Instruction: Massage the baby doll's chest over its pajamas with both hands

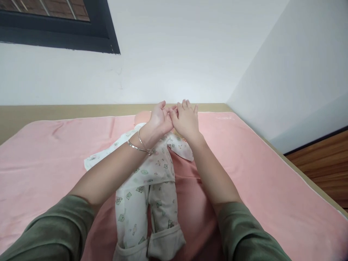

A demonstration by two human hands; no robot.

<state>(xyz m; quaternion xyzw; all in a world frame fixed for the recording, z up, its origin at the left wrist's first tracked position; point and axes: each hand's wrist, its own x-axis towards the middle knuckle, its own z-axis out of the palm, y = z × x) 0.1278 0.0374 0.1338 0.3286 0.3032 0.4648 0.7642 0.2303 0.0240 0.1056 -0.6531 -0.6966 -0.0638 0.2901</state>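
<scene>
My left hand (161, 119) is turned palm up with its fingers loosely stretched to the right and nothing visible in it. A silver bangle rings that wrist. Touching its fingertips, my right hand (187, 119) is palm down, its fingers extended and holding nothing. Both hands hover over the upper end of a white printed baby top (152, 170). Matching baby trousers (133, 214) with turned-up cuffs extend toward me below the top. A rounded peach-coloured shape (141, 117) shows behind my left hand at the collar end; most of it is hidden, so its kind is unclear.
A pink sheet (54, 163) with slight wrinkles covers the surface under the clothes. Its far edge meets a tan border (212, 107) against a white wall (174, 54). A dark-framed window (103, 40) is at upper left, and brown wood panelling (326, 163) at right.
</scene>
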